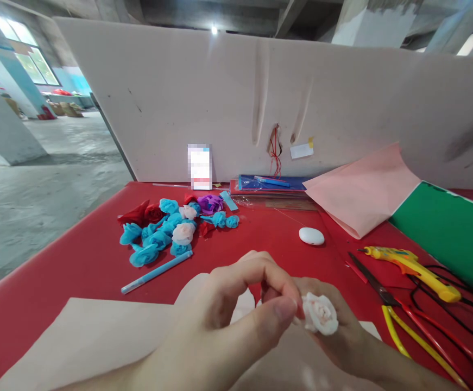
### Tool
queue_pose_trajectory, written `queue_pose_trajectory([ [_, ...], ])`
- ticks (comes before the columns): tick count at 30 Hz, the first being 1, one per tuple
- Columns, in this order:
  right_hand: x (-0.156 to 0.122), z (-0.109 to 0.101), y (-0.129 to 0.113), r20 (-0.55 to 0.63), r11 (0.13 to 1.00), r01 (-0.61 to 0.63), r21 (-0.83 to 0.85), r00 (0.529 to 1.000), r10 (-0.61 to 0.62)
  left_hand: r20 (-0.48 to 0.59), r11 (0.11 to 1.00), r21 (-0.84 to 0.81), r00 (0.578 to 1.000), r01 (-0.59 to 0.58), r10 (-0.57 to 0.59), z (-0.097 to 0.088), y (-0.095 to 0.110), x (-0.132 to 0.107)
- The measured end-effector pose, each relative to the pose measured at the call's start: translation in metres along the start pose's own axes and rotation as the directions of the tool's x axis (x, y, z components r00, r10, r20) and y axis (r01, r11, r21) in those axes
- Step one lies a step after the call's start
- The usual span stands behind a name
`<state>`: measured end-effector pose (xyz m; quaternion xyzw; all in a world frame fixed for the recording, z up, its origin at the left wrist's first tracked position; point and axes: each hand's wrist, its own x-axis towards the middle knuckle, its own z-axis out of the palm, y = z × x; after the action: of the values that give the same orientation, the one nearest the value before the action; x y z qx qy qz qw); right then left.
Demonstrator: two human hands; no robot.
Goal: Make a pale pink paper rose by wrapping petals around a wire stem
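A small pale pink crepe-paper rose [321, 314] faces right, low in the view. My left hand [244, 309] is closed in a pinch, with thumb and index fingertip at the base of the flower. Just behind the rose lies my right hand [344, 331]; its fingers are hidden by the flower and my left hand, so its grip does not show. Beneath both hands is a pale pink paper sheet [93, 328]. Finished-looking blue paper flowers [158, 239] lie in a heap at the left, mixed with red, pink and purple ones.
A yellow glue gun [415, 269] and scissors [386, 296] with red and yellow handles lie at the right. Near them are a green board [448, 233] and pink paper [366, 190]. A white oval object [311, 235], a blue pen [157, 271] and an upright panel [171, 98] stand beyond my hands.
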<state>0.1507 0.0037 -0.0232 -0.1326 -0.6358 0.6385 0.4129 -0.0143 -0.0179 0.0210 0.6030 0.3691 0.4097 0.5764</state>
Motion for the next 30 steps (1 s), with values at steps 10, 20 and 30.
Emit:
queue_pose_trajectory([
  [10,0.004,-0.004,-0.009,0.108,0.99,0.002,-0.144,0.994,0.014,0.076,0.999,0.028,0.996,0.043,-0.045,-0.006,0.006,-0.003],
  [20,0.004,-0.006,-0.009,0.131,0.973,0.054,-0.224,0.991,-0.025,0.116,0.992,-0.093,0.991,0.082,-0.071,-0.006,0.003,0.002],
  [30,0.006,-0.008,-0.012,0.102,0.982,0.0,-0.19,0.995,0.02,0.19,0.95,-0.284,0.979,0.13,-0.077,-0.007,0.0,0.003],
])
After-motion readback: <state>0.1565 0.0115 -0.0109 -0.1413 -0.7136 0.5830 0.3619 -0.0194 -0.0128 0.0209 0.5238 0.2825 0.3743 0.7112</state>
